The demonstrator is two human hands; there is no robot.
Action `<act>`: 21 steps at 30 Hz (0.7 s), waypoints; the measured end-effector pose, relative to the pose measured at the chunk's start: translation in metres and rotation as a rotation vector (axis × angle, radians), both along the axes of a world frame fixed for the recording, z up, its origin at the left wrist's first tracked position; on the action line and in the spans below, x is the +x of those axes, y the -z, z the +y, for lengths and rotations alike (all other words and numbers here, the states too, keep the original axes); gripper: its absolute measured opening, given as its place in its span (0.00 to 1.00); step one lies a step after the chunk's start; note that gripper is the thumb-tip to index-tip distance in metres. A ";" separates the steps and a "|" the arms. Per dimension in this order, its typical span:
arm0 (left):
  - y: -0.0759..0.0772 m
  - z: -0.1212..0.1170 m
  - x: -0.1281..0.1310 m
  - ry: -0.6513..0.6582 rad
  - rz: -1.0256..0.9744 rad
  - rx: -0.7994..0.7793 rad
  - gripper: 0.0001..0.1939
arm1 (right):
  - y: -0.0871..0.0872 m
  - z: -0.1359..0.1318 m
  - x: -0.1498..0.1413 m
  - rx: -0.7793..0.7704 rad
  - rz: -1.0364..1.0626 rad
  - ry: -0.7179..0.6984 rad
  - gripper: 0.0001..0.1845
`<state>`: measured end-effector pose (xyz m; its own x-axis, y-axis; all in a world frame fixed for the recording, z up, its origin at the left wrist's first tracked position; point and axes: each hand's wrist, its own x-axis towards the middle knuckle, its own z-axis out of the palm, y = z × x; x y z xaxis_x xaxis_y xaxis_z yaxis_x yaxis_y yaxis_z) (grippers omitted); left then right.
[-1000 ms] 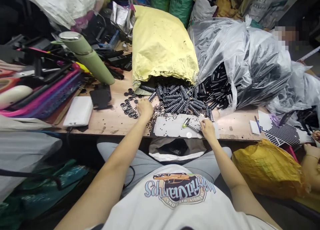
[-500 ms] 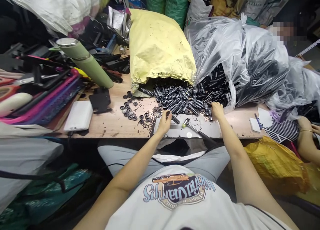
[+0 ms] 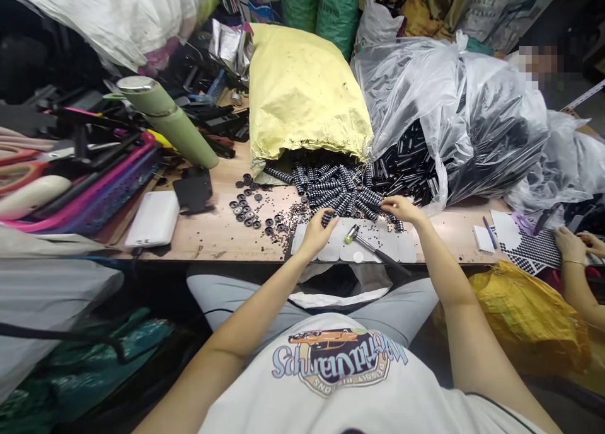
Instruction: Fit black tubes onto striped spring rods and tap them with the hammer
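My left hand (image 3: 316,234) is closed around a ribbed black cylinder (image 3: 327,217), whose end shows between thumb and fingers. To the right, my right hand (image 3: 401,208) pinches what looks like a slim black tube (image 3: 374,206), pointing left toward the other hand. Behind both hands lies a heap of ribbed black cylinders (image 3: 335,191), spilling from the mouth of a yellow sack (image 3: 307,94). Loose smooth black tubes (image 3: 409,160) lie beside it in a clear plastic bag (image 3: 397,68). A small hammer (image 3: 373,246) rests on a pale mat (image 3: 331,248) below my hands.
Round black caps (image 3: 246,210) and tiny dark bits are scattered left of the mat. Further left are a white box (image 3: 152,218), a green flask (image 3: 170,122) and a pink basket (image 3: 94,194). A co-worker's hands (image 3: 570,245) are at the far right, by a patterned sheet (image 3: 529,239).
My right hand has moved left from the loose tubes toward my left hand, bringing a dark piece. The cylinder in my left hand has turned and shows less. The view has shifted slightly.
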<state>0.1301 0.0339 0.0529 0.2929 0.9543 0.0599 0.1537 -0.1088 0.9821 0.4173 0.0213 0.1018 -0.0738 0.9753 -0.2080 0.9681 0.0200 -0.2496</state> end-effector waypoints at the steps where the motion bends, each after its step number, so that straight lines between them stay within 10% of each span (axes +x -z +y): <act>1: -0.005 -0.001 0.004 0.061 0.064 0.092 0.16 | -0.007 0.000 -0.013 -0.168 0.124 -0.149 0.13; 4: -0.015 -0.004 0.017 0.363 0.143 0.063 0.12 | -0.022 0.001 -0.048 -0.484 0.390 -0.403 0.13; 6: -0.015 -0.005 0.021 0.435 0.098 -0.171 0.12 | -0.024 -0.002 -0.064 -0.321 0.450 -0.323 0.13; 11: -0.008 -0.009 0.017 0.127 -0.214 -0.576 0.17 | -0.006 -0.028 -0.095 0.307 0.349 -0.061 0.50; 21: -0.019 -0.016 0.013 0.194 -0.529 -0.606 0.22 | 0.016 -0.057 -0.118 0.390 0.476 -0.026 0.63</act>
